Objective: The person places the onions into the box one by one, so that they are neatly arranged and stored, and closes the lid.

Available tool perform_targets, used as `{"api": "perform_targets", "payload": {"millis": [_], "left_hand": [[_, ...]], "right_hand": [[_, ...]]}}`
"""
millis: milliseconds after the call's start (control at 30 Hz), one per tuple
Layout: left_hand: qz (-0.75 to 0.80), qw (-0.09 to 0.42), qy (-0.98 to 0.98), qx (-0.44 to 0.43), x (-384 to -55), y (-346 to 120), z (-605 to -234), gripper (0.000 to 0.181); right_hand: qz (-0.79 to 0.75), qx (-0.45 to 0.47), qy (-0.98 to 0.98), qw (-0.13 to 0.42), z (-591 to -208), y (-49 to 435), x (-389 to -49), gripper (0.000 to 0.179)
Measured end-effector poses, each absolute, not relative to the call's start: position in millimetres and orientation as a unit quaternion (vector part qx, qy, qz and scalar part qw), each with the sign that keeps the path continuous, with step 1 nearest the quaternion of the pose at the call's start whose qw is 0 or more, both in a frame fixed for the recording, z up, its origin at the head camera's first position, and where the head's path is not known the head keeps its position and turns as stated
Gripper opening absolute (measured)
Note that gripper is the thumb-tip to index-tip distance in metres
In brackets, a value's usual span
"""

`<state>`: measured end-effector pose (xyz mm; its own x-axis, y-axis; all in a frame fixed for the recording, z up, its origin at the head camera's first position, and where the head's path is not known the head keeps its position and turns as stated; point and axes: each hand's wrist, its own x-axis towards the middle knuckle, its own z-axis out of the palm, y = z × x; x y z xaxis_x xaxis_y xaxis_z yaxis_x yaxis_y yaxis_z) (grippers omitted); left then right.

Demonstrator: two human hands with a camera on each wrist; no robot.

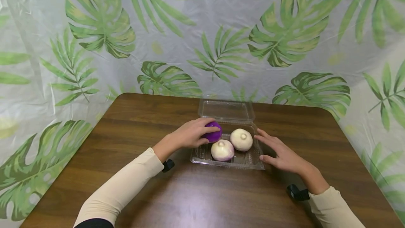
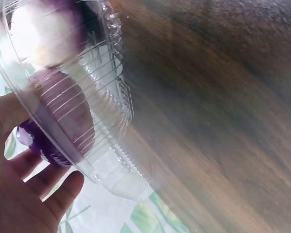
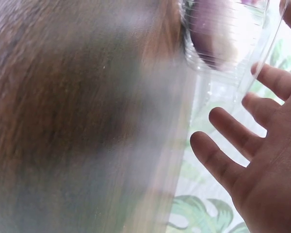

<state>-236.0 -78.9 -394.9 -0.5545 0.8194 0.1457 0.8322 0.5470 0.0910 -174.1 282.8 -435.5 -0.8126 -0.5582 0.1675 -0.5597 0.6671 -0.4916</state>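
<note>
A clear plastic clamshell box point(image 1: 227, 165) lies on the table with its hinged lid point(image 1: 226, 110) folded back. Inside it, toward the right and front, two white turnips point(image 1: 242, 140) with a purple tinge sit close together. A glossy, round purple vegetable point(image 1: 214, 133) is at the box's left side, gripped from above by my left hand point(image 1: 193, 133). Through the ribbed clear wall point(image 2: 99, 111) in the left wrist view, its purple side shows beside a turnip. My right hand point(image 1: 281, 154) has its fingers spread, the fingertips right at the box's right rim.
The brown wooden table point(image 1: 152, 192) stands against a grey sheet point(image 1: 224, 10) printed with green leaves. The box's lid reaches close to the table's back edge. A black strap device point(image 1: 297, 192) is on the right wrist and another point(image 1: 168, 165) on the left.
</note>
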Motion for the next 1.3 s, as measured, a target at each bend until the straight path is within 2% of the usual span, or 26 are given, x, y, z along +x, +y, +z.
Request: {"api": "perform_targets", "payload": {"millis": [400, 633, 867, 1300], "left_hand": [[-0.008, 0.034, -0.892, -0.451, -235, -74, -401, 0.052], [-0.02, 0.036, -0.885, -0.464, -235, -73, -403, 0.05], [-0.044, 0.016, -0.883, -0.467, -237, -75, -405, 0.049], [-0.029, 0.029, -0.878, -0.478, -242, -74, -409, 0.049]], "right_hand": [[0.268, 0.301, -0.915, -0.005, -433, 282, -175, 0.065], [0.268, 0.301, -0.915, -0.006, -432, 281, -174, 0.065], [0.268, 0.297, -0.917, -0.011, -432, 280, -173, 0.065], [0.273, 0.294, -0.916, -0.013, -434, 280, -173, 0.065]]}}
